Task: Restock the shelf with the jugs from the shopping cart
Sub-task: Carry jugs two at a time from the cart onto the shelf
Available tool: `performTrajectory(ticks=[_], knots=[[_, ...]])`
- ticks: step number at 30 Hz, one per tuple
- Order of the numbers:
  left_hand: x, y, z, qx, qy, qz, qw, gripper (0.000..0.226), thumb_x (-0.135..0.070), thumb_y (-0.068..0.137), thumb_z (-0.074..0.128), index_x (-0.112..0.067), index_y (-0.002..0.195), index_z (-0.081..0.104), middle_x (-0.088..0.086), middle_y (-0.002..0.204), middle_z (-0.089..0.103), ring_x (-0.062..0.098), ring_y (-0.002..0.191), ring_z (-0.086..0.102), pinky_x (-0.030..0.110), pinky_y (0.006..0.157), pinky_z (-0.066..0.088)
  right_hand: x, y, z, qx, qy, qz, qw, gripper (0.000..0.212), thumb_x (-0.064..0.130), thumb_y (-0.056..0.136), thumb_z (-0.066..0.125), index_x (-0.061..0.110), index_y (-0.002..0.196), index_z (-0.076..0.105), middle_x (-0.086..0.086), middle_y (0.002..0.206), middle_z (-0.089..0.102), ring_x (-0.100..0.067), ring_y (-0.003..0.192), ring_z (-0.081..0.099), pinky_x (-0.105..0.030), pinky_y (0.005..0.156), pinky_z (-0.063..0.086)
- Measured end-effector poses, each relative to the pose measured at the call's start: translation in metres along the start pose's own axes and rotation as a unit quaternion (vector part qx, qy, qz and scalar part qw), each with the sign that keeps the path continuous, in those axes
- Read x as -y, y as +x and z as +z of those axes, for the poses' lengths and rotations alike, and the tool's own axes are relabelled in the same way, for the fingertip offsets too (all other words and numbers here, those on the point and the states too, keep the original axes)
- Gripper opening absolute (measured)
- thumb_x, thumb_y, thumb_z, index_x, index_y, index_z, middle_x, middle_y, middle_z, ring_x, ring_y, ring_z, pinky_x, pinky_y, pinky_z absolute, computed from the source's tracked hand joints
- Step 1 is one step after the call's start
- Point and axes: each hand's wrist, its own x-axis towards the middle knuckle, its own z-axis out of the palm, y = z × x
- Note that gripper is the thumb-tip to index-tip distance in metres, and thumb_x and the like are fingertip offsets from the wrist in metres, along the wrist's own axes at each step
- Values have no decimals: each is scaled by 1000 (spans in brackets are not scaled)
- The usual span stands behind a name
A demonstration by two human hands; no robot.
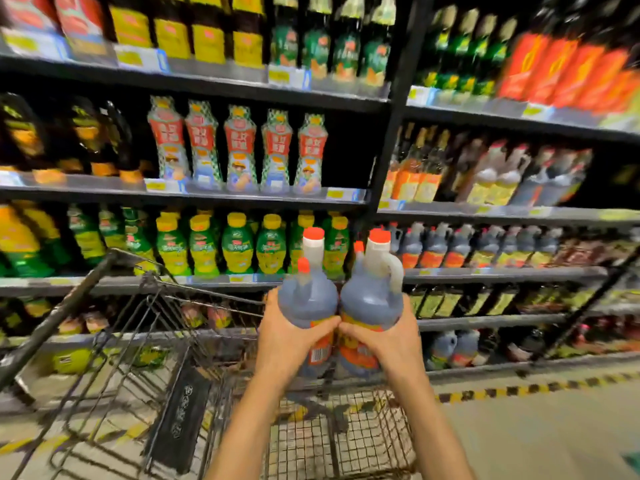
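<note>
Two dark-liquid jugs with white necks, red caps and orange labels are held up side by side above the wire shopping cart [346,441]. My left hand [287,337] grips the left jug [306,299] around its body. My right hand [388,341] grips the right jug [372,299], whose white handle faces right. The two jugs touch at their shoulders. Matching jugs [460,244] stand in a row on the shelf [502,273] to the right, at about the height of the held jugs' caps.
Shelves of bottles fill the view: green and yellow ones [239,247] directly behind the cart, patterned bottles [239,147] above. The cart's dark handle bar [59,313] runs at the left. A yellow-black floor stripe [536,386] runs along the shelf base at the right.
</note>
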Motion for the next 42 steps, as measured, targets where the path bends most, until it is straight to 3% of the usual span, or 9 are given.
performTrajectory(ticks=[6, 13, 16, 18, 20, 24, 29, 36, 42], knots=[[-38, -12, 64, 75, -2, 31, 997, 82, -30, 52, 95, -21, 118, 47, -4, 115, 60, 17, 108, 60, 36, 89, 50, 16, -9, -74, -77, 1, 3, 997, 101, 50, 39, 92, 19, 126, 52, 3, 119, 67, -12, 106, 67, -40, 89, 57], [-77, -44, 175, 151, -45, 60, 986, 78, -14, 57, 93, -23, 118, 45, -22, 107, 55, -3, 96, 57, 15, 78, 46, 25, -12, -192, -152, -20, -1, 988, 93, 27, 50, 97, 17, 129, 49, -1, 123, 65, -16, 108, 66, -45, 92, 56], [-92, -66, 224, 177, -65, 66, 980, 74, -14, 58, 92, -27, 114, 46, -21, 106, 56, -12, 92, 55, 6, 67, 47, 27, -15, -247, -169, -13, -13, 985, 84, 21, 52, 98, 25, 123, 52, 5, 119, 67, -10, 104, 68, -38, 86, 58], [-100, -80, 254, 193, -68, 72, 976, 75, -18, 58, 93, -33, 113, 44, -22, 108, 54, -13, 94, 53, 9, 68, 47, 28, -17, -281, -171, -11, -26, 985, 72, 13, 56, 95, 32, 112, 53, 11, 111, 67, 3, 93, 68, -21, 74, 58], [-108, -94, 280, 202, -72, 75, 974, 77, -23, 55, 94, -33, 112, 44, -21, 110, 54, -9, 97, 55, 12, 71, 46, 28, -20, -310, -182, -11, -27, 983, 74, 14, 52, 97, 32, 109, 53, 12, 109, 66, 5, 91, 67, -16, 68, 56], [-118, -117, 328, 221, -79, 65, 970, 78, -28, 53, 95, -30, 116, 49, -17, 111, 62, -8, 99, 60, 14, 72, 50, 22, -27, -359, -222, 15, -11, 975, 95, 40, 37, 92, 20, 121, 53, 6, 112, 67, -3, 94, 69, -22, 68, 57], [-123, -129, 378, 245, -69, 65, 965, 89, -50, 46, 91, -28, 122, 49, -18, 114, 61, -5, 102, 60, 13, 71, 48, 5, -21, -405, -265, 26, 12, 964, 84, 17, 49, 97, 18, 122, 55, -1, 114, 69, -15, 96, 71, -39, 77, 60], [-110, -110, 455, 274, -74, 53, 957, 87, -38, 51, 91, -19, 125, 50, -7, 116, 64, 6, 104, 64, 18, 73, 52, -22, 12, -454, -303, 28, 16, 952, 72, 2, 59, 92, 19, 117, 52, 4, 109, 68, -4, 88, 70, -28, 70, 59], [-100, -66, 539, 292, -99, 49, 950, 75, -20, 60, 90, -25, 122, 46, -14, 112, 59, -2, 100, 58, 15, 73, 47, -41, 78, -500, -331, 6, 14, 944, 78, 7, 57, 94, 17, 123, 52, 5, 112, 68, -1, 90, 70, -22, 69, 58]])
